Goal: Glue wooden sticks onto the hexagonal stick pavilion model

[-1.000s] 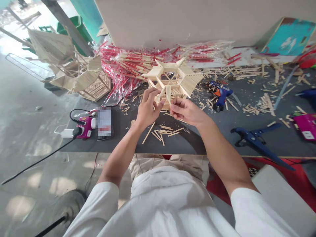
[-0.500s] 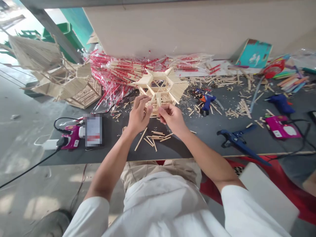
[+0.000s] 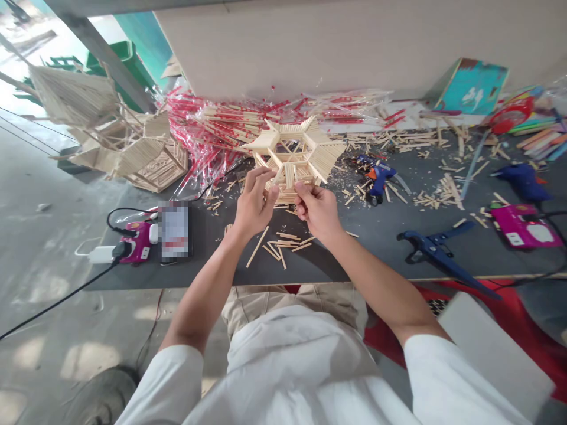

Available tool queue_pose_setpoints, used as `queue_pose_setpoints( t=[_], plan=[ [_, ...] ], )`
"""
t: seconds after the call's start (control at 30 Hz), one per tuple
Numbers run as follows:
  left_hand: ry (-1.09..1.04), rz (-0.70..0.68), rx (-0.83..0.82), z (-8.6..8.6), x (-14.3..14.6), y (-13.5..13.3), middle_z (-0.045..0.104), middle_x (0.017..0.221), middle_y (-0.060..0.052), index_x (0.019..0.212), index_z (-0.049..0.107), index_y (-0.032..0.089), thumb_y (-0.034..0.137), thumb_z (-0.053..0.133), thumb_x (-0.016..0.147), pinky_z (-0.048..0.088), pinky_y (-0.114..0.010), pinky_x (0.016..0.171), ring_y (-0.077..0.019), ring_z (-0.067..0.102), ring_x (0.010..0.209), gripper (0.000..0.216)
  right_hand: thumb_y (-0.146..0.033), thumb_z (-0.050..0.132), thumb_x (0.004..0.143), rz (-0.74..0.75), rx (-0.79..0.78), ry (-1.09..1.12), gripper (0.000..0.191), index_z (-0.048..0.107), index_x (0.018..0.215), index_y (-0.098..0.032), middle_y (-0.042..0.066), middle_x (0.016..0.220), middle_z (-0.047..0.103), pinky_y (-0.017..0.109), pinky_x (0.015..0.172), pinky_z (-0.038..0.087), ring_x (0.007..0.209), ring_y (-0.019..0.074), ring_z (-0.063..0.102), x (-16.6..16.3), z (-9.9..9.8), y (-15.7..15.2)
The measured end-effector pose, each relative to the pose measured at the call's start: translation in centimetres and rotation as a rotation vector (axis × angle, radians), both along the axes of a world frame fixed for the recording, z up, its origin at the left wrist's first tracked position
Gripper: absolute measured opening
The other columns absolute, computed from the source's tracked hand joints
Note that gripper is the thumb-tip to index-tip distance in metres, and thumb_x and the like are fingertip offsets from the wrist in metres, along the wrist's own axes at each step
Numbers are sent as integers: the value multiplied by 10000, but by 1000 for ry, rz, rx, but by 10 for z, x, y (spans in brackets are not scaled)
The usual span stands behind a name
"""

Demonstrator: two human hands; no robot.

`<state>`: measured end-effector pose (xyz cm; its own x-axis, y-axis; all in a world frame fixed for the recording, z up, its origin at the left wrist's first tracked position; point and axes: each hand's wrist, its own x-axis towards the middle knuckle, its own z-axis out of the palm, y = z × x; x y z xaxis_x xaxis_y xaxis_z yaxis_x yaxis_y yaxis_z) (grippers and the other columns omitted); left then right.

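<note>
Right, here we are at the desk (image 3: pixel 354 262), with the stick model (image 3: pixel 296 157) straight ahead at twelve o'clock and both hands at its near side. The relation to watch is this: the slim front panel (image 3: pixel 289 173) lies between the two sets of fingers, its sticks running roughly six to twelve. From the right hand (image 3: pixel 317 206) it lies at about eleven o'clock, just beside the fingertips, so that is the nearer hand; from the left hand (image 3: pixel 252 203) it's nearer two o'clock, a little apart.

Those right fingers are drawn in narrow, thumb to forefinger; whether a stick is pinched there, we can't tell. On the left, thumb and forefinger stand apart in a curve around the model's front-left corner, and we can't make out whether they grip it.

And what a model: pale, bare wood, a six-sided open ring with flared, slatted roof panels spreading star-like at the back and sides, crossed braces showing through the middle. Closer in, towards six o'clock, loose sticks (image 3: pixel 287 236) lie scattered.
</note>
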<state>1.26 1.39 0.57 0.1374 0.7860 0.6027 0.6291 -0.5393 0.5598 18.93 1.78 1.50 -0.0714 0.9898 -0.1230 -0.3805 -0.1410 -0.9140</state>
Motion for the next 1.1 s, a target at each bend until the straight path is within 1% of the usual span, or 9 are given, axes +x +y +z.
queue_pose_setpoints(
  t=[0.13, 0.23, 0.37, 0.47, 0.53, 0.63, 0.7, 0.87, 1.1],
  plan=[
    [-2, -9, 16, -1, -1, 0, 551, 1409, -132, 1374, 562, 245, 426, 439, 1114, 619, -299, 851, -217, 597, 1290, 340, -589, 896, 745, -9, -22, -4, 511, 564, 653, -212, -55, 570, 572, 206, 351, 320, 418, 38, 436, 1, 2, 0],
    [7, -7, 18, -1, -1, 0, 550, 1409, -133, 1374, 558, 247, 441, 427, 1115, 620, -310, 850, -224, 602, 1282, 348, -602, 888, 750, -8, -35, -31, 516, 560, 662, -214, -58, 566, 566, 207, 352, 318, 417, 38, 435, 0, 1, 1],
    [33, 10, -9, -1, -1, 1, 546, 1418, -138, 1380, 552, 249, 487, 419, 1109, 621, -314, 816, -245, 600, 1295, 384, -644, 902, 702, -18, -16, -25, 551, 568, 667, -207, -69, 540, 546, 207, 344, 290, 403, 37, 423, -2, -3, 2],
    [31, 18, -15, -1, -1, 1, 550, 1422, -138, 1378, 557, 250, 490, 426, 1107, 612, -304, 793, -254, 592, 1314, 385, -650, 917, 676, -7, -15, -2, 563, 581, 663, -198, -70, 534, 551, 201, 339, 284, 390, 33, 421, -2, -2, 3],
    [32, 17, -14, -1, -1, 1, 550, 1425, -140, 1381, 555, 251, 491, 424, 1107, 612, -303, 792, -249, 599, 1296, 387, -628, 928, 677, 10, -34, 16, 557, 579, 655, -194, -72, 536, 554, 193, 338, 288, 386, 27, 418, -1, 0, 4],
    [42, 15, -19, -1, -1, 1, 542, 1426, -141, 1388, 543, 250, 502, 405, 1110, 624, -317, 813, -230, 621, 1234, 400, -570, 933, 713, 26, -96, 28, 523, 577, 668, -190, -80, 540, 546, 175, 342, 299, 394, 18, 416, 1, 5, 4],
    [41, 13, -20, -1, -1, 1, 537, 1426, -138, 1389, 539, 253, 503, 401, 1111, 628, -320, 826, -223, 622, 1226, 399, -539, 933, 734, 29, -133, 29, 508, 572, 673, -187, -80, 543, 549, 163, 344, 305, 400, 14, 420, 2, 8, 4],
    [31, 15, -21, -3, -1, 2, 533, 1432, -127, 1392, 540, 266, 495, 409, 1109, 631, -326, 834, -216, 637, 1194, 387, -491, 927, 769, 29, -178, 32, 471, 582, 684, -181, -80, 554, 557, 145, 344, 320, 405, 7, 431, 3, 10, 5],
    [21, 5, -12, -3, -1, 2, 532, 1428, -124, 1394, 540, 271, 493, 429, 1105, 627, -322, 828, -225, 629, 1214, 381, -462, 942, 755, 42, -236, 81, 448, 606, 702, -170, -89, 538, 551, 133, 338, 309, 399, 2, 420, 3, 11, 7]
  ],
)
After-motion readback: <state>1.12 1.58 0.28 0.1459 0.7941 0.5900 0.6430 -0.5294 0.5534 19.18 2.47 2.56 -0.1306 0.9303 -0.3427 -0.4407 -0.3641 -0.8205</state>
